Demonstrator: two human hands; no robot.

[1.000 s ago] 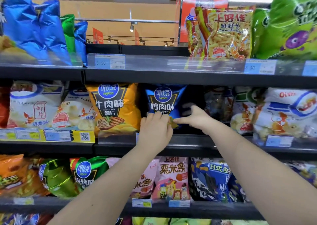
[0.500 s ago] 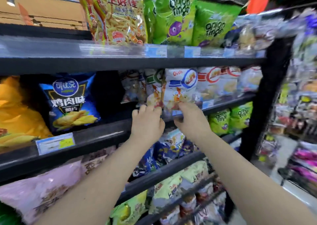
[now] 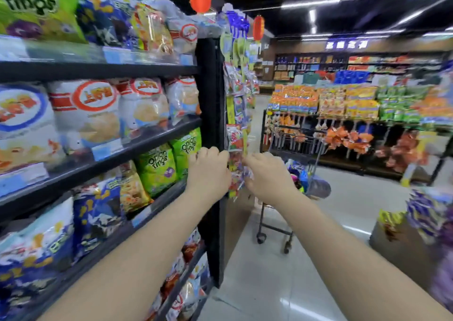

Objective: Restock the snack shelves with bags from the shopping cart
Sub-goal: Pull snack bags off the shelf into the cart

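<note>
Both arms are stretched forward at chest height. The left hand [image 3: 208, 171] and right hand [image 3: 268, 176] sit close together with their fingers curled inward. Blur prevents confirming whether either grips anything. The snack shelves [image 3: 157, 137] run along the left. Just behind the hands hangs a strip of small packets [image 3: 236, 137] on the shelf end. The shopping cart [image 3: 294, 146] stands beyond, ahead and to the right, with bags [image 3: 301, 174] visible low in its basket. Assessment: the right hand is nearer, and the reach goes forward, right and downward.
</note>
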